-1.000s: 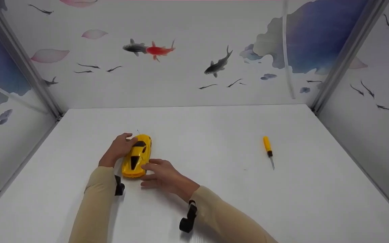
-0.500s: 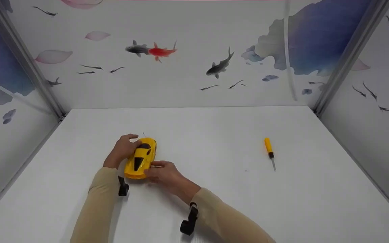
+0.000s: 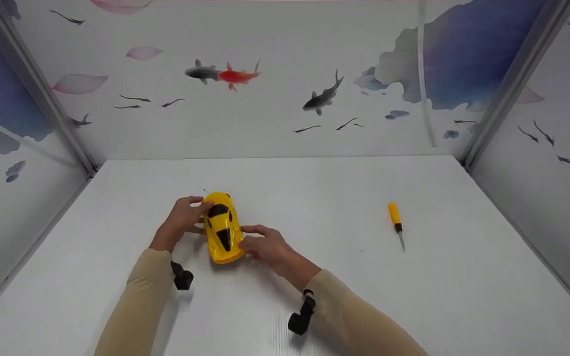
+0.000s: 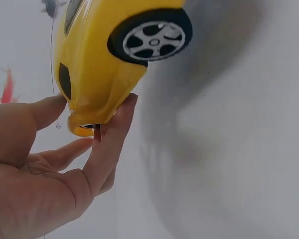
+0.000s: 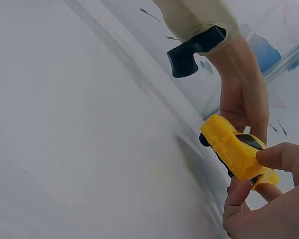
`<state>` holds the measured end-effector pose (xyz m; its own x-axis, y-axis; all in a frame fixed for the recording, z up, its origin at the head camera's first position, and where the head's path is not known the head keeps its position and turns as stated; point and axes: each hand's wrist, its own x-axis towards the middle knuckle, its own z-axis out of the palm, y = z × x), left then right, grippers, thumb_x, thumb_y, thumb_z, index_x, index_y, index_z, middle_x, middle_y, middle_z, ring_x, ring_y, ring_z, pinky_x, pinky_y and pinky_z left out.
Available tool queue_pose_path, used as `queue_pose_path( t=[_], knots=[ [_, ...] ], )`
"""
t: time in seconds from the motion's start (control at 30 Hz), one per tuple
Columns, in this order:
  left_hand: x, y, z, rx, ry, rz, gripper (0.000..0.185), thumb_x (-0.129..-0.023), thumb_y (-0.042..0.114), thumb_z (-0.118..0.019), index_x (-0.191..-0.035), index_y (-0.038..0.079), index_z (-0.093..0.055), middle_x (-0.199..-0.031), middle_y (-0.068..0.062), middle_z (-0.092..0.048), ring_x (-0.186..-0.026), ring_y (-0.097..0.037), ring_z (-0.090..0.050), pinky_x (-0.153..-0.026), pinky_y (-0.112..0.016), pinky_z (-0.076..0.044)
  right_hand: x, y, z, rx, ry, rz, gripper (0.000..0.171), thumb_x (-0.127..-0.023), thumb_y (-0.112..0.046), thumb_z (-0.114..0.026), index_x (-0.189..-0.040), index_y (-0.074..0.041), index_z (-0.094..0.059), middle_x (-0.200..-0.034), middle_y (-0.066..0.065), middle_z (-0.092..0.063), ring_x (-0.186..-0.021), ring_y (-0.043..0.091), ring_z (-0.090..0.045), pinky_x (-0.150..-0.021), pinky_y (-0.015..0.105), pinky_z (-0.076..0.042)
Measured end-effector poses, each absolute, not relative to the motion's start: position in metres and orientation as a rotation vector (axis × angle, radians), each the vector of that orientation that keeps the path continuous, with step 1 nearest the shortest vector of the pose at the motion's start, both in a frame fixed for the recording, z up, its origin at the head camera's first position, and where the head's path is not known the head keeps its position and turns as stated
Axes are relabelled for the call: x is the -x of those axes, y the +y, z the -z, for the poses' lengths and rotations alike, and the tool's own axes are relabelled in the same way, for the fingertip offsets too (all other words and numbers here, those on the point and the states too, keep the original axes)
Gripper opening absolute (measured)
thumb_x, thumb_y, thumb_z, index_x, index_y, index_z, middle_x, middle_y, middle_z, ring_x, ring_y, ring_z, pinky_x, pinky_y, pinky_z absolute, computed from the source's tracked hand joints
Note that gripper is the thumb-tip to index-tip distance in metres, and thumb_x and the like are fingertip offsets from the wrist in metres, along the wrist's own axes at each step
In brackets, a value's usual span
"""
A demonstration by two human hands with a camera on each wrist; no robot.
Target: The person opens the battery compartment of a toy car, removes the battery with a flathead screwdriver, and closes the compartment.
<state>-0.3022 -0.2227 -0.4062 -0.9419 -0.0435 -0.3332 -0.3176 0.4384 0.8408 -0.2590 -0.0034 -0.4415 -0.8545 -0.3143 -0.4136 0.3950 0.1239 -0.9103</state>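
Yellow plastic toy car (image 3: 222, 227) sits lifted just off the white surface (image 3: 314, 198), pinched at its ends between the fingers of the left hand (image 3: 182, 221) and right hand (image 3: 269, 247). Such light fingertip holds could let it slip and drop.

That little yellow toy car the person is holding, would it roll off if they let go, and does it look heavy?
The yellow toy car has free-looking spoked wheels, so it would probably roll if nudged lengthwise. The left hand and right hand lift it with fingertips only, so it is likely light. Its glossy, hard-looking shell may be a little slippery.
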Motion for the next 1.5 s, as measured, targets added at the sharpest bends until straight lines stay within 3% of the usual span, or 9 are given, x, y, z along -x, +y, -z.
queue_pose_path(
  t=[0.17,0.3,0.77,1.2,1.5],
  knots=[
    [0.299,-0.212,0.404,0.39,2.357,-1.604,0.065,-0.107,0.036,-0.044,-0.156,-0.002,-0.025,-0.154,-0.025,-0.042,-0.135,-0.038,-0.052,-0.099,-0.039,-0.056,0.261,0.015,0.433,-0.015,1.906,1.791,0.047,-0.089,-0.016,-0.072,-0.135,-0.021,-0.064,-0.132,0.008,-0.063,-0.107,0.02,-0.064,-0.097,0.034,-0.053],
    [0.296,-0.199,0.403,0.492,2.258,-1.717,0.064,-0.106,0.036,-0.046,-0.155,-0.002,-0.028,-0.154,-0.023,-0.041,-0.137,-0.036,-0.05,-0.101,-0.04,-0.055,0.262,0.029,0.426,-0.003,1.907,1.806,0.046,-0.09,-0.016,-0.07,-0.135,-0.021,-0.064,-0.137,0.009,-0.06,-0.108,0.02,-0.064,-0.097,0.032,-0.055],
    [0.284,-0.16,0.394,0.537,1.992,-2.134,0.063,-0.104,0.033,-0.052,-0.155,0.003,-0.031,-0.149,-0.018,-0.047,-0.136,-0.033,-0.052,-0.093,-0.038,-0.058,0.265,0.077,0.407,-0.048,1.831,1.932,0.046,-0.093,-0.021,-0.067,-0.139,-0.019,-0.061,-0.145,0.008,-0.055,-0.126,0.024,-0.06,-0.107,0.04,-0.051],
    [0.273,-0.129,0.39,0.586,1.849,-2.388,0.062,-0.104,0.033,-0.052,-0.154,0.004,-0.028,-0.147,-0.017,-0.047,-0.129,-0.03,-0.057,-0.09,-0.038,-0.059,0.258,0.11,0.402,-0.127,1.744,2.124,0.048,-0.096,-0.014,-0.067,-0.141,-0.01,-0.051,-0.137,0.016,-0.059,-0.116,0.027,-0.067,-0.096,0.039,-0.058],
    [0.272,-0.115,0.391,0.505,1.932,-2.293,0.059,-0.102,0.031,-0.058,-0.152,0.008,-0.036,-0.139,-0.015,-0.054,-0.128,-0.029,-0.055,-0.104,-0.043,-0.053,0.262,0.131,0.4,-0.242,1.886,2.147,0.041,-0.098,-0.015,-0.059,-0.138,-0.011,-0.055,-0.139,0.015,-0.055,-0.116,0.028,-0.066,-0.09,0.036,-0.06]
  ],
)
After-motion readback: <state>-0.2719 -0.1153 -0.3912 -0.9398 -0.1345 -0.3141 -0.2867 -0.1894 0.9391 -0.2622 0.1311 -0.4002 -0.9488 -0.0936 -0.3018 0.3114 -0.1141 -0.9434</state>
